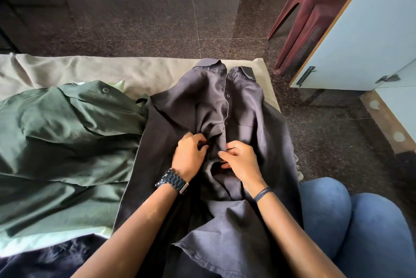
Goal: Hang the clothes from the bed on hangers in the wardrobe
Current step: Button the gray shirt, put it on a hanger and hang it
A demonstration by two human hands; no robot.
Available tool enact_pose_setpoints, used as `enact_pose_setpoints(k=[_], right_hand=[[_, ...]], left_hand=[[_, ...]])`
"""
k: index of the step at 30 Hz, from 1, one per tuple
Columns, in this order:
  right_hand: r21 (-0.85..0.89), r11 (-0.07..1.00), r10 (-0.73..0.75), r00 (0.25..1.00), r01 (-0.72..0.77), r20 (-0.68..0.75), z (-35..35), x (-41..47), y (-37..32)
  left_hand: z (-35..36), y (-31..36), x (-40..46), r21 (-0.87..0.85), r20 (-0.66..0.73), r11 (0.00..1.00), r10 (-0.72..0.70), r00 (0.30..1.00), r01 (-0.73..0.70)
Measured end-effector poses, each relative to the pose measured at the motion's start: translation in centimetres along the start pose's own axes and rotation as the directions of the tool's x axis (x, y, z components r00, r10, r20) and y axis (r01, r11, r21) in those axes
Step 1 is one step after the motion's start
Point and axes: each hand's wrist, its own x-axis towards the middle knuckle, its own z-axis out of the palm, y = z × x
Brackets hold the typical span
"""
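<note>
A dark grey button-up shirt lies face up on the bed, collar pointing away from me. My left hand, with a dark watch on its wrist, pinches the left edge of the button placket at mid-chest. My right hand pinches the right placket edge just beside it. The upper buttons look done up. A green shirt lies crumpled on the bed to the left, touching the grey one. No hanger shows.
A pale blue wardrobe door with a metal latch stands at the right, a dark red plastic chair behind it. Dark granite floor lies beyond the bed. My knees in blue jeans are at the lower right. A dark garment lies at the lower left.
</note>
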Motion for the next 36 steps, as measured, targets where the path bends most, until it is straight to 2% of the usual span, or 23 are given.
enact_pose_setpoints(k=[2, 4, 6, 9, 13, 16, 20, 23, 26, 29, 32, 36], right_hand=[[0.009, 0.999, -0.033, 0.998, 0.033, -0.048, -0.1, -0.2, 0.0], [0.014, 0.998, -0.058, 0.993, 0.06, -0.103, -0.1, -0.3, -0.1], [-0.014, 0.996, -0.084, 0.983, 0.083, -0.162, -0.1, -0.4, -0.2], [-0.086, 0.991, -0.122, 0.969, 0.105, -0.216, -0.2, -0.7, -0.5], [-0.087, 0.993, -0.102, 0.967, 0.083, -0.235, -0.5, -0.8, -0.5], [0.03, 0.999, -0.024, 0.976, 0.031, -0.215, -0.6, -0.6, -0.5], [0.245, 0.969, 0.065, 0.993, -0.039, -0.097, -0.9, -0.6, -0.8], [0.281, 0.959, 0.07, 0.995, -0.047, -0.073, -1.0, -0.8, -1.0], [0.212, 0.977, 0.032, 0.99, -0.002, -0.139, -0.8, -1.0, -1.0], [0.028, 0.995, -0.088, 0.97, 0.097, -0.228, -0.5, -1.3, -0.9], [-0.074, 0.975, -0.218, 0.953, 0.207, -0.209, 0.0, -1.9, -1.5], [-0.061, 0.961, -0.278, 0.942, 0.271, -0.19, 0.8, -2.7, -2.5]], left_hand=[[-0.1, 0.5, -0.4, 0.011, -0.035, 0.998, 0.067, 0.997, -0.067], [-0.2, 0.9, -0.9, -0.059, -0.057, 0.993, 0.097, 0.994, -0.101], [-0.1, 1.2, -1.0, -0.131, -0.016, 0.985, 0.114, 0.993, -0.115], [0.5, 1.2, -0.8, -0.105, 0.078, 0.976, 0.2, 0.977, -0.192], [1.4, 1.7, 0.0, -0.11, 0.082, 0.985, 0.144, 0.986, -0.135], [1.8, 1.9, 0.8, -0.093, 0.109, 0.994, 0.074, 0.991, -0.064], [2.2, 1.5, 1.2, 0.002, 0.145, 0.999, 0.04, 0.989, -0.041], [1.9, 1.4, 1.2, -0.008, 0.188, 0.998, 0.063, 0.98, -0.062], [0.5, 1.4, 1.1, -0.127, 0.164, 0.992, 0.02, 0.986, 0.001], [-1.3, 1.2, 0.6, -0.391, 0.162, 0.912, -0.064, 0.985, 0.124], [-2.6, 1.1, 0.0, -0.499, 0.199, 0.847, -0.091, 0.976, 0.18], [-3.2, 1.9, -1.0, -0.642, 0.279, 0.714, -0.121, 0.953, 0.279]])
